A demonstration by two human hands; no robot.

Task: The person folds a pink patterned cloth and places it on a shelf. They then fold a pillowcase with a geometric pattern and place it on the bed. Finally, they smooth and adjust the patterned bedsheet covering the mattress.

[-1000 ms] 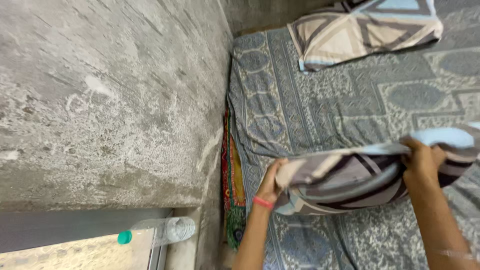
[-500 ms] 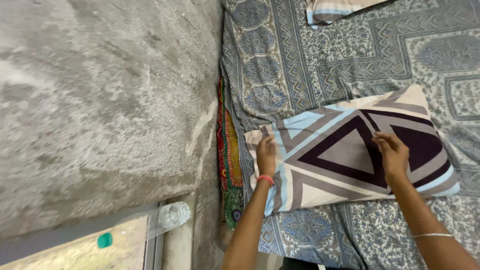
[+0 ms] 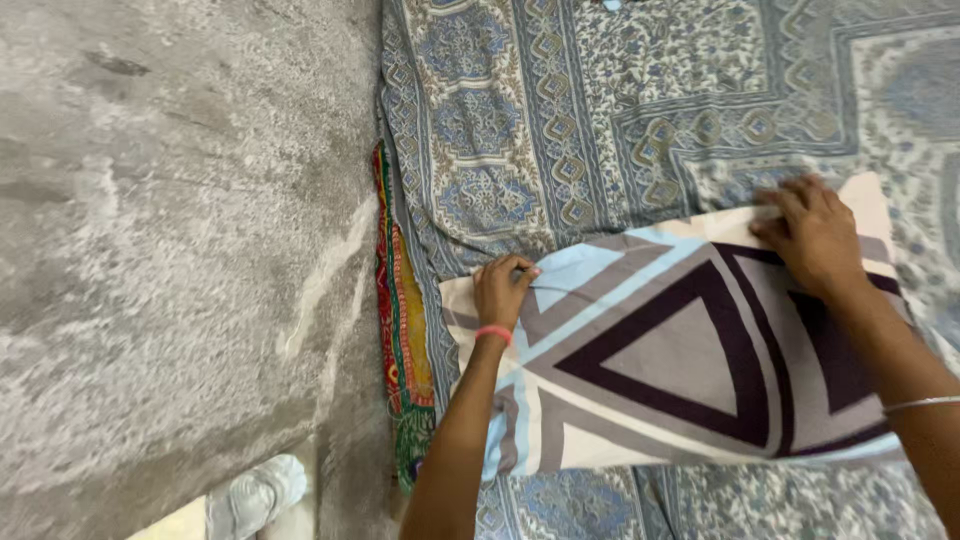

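Observation:
A pillow (image 3: 660,370) with a cream, grey, light-blue and dark purple triangle pattern lies flat on a bed covered by a blue and beige patterned sheet (image 3: 620,110). My left hand (image 3: 503,290), with a pink band on the wrist, pinches the pillow's top left corner near the wall. Over at the top right edge of the pillow, my right hand (image 3: 815,235) presses down with its fingers curled on the fabric. A thin bangle shows on my right forearm.
A rough grey concrete wall (image 3: 180,250) fills the left side. A bright red, yellow and green cloth (image 3: 400,340) is wedged between wall and mattress. The end of a clear plastic bottle (image 3: 255,495) lies at the bottom left.
The pillow went from held up in both hands to lying flat on the bed. The view has moved closer. My right hand has moved to the pillow's top edge.

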